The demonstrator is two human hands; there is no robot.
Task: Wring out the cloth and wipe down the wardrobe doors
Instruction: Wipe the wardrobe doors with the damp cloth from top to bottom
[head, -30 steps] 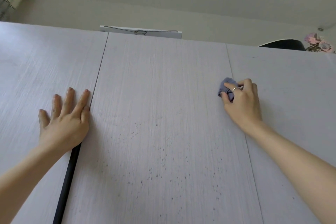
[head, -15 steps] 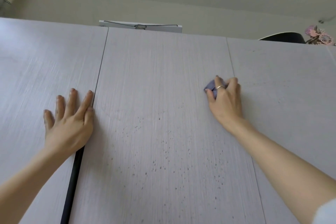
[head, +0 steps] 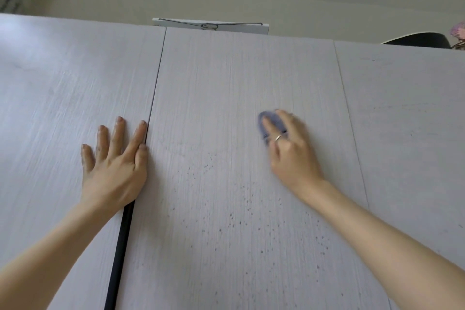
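Note:
Three pale wood-grain wardrobe doors fill the view; the middle door (head: 226, 98) carries many small dark specks on its lower half. My right hand (head: 289, 148) presses a small blue-grey cloth (head: 267, 121) flat against the upper right part of that middle door; a ring shows on one finger, and the hand is blurred. My left hand (head: 115, 158) lies flat with fingers spread on the left door (head: 63, 88), its index finger along the dark gap (head: 120, 246) between the left and middle doors.
On top of the wardrobe rests a white board with a wire and clip (head: 210, 25). A dark rounded object (head: 417, 39) and pink flowers (head: 459, 31) sit at the top right. The right door (head: 407, 113) stands beside my right forearm.
My right hand has slid the cloth leftward across the middle door, away from the seam with the right door. My left hand has stayed in place on the left door.

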